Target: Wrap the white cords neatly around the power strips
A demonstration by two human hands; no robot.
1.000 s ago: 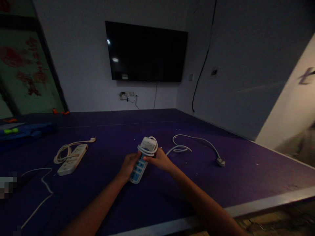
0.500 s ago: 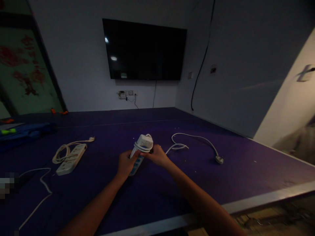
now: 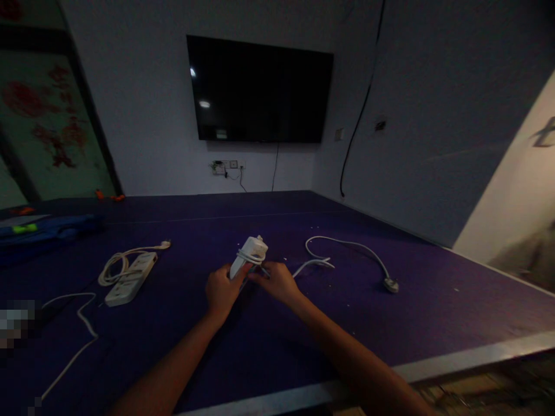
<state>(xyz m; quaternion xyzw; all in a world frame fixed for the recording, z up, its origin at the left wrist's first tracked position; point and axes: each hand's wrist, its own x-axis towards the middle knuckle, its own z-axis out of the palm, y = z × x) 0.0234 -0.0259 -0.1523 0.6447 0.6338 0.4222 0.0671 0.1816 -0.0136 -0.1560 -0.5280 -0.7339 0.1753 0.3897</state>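
A white power strip [image 3: 241, 264] with turns of its cord around the far end is tilted up above the purple surface. My left hand [image 3: 222, 290] is closed around its near part. Close beside it, my right hand [image 3: 280, 279] pinches the white cord [image 3: 262, 270] just right of the strip. From behind that hand the loose cord runs off to the right in a curve and ends at a plug [image 3: 391, 284] lying on the surface. The strip's socket face is turned out of sight.
Left of my hands lies another white power strip [image 3: 130, 289], a coiled cord on it and its plug [image 3: 165, 245] beyond. A thin white cable [image 3: 80, 315] winds at the lower left. Blue cloth [image 3: 56, 228] lies farther back. A pale edge [image 3: 416, 370] borders the purple surface.
The power strip has been turned in my left hand, so its blue socket face no longer shows. My right hand stays close by on the cord. The whole view has shifted slightly.
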